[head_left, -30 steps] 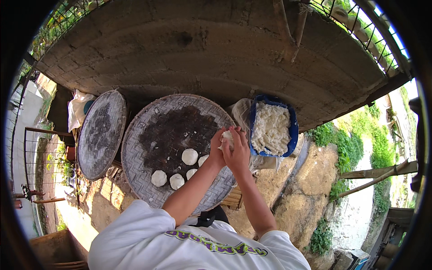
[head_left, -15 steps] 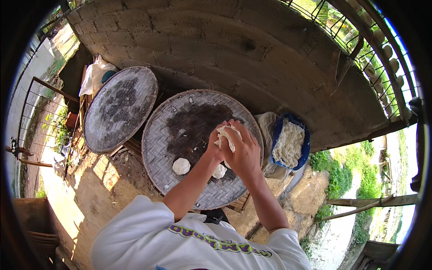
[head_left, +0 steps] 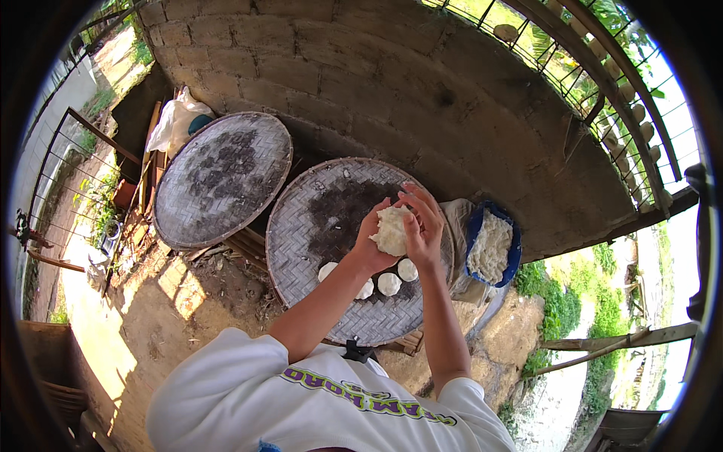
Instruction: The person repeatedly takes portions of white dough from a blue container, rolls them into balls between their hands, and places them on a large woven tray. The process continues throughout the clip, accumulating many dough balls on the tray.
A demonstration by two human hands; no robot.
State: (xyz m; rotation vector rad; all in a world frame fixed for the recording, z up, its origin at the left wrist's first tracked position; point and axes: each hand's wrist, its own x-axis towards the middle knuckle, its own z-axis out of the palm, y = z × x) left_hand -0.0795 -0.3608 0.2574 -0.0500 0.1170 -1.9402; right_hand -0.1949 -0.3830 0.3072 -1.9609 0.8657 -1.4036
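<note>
Dough (head_left: 392,232) fills left hand (head_left: 369,248), fingers cupped round it; right hand (head_left: 427,235) thumbs it, fingers spread; uneven pressure could crumble it onto the tray (head_left: 380,322).

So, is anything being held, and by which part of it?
Yes, a white doughy lump: the left hand cups its left side; the right hand has a thumb at its right edge.

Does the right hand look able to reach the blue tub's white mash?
Probably yes: the white mash sits uncovered in the blue tub, near the right hand, though that hand is busy with a lump.
</note>
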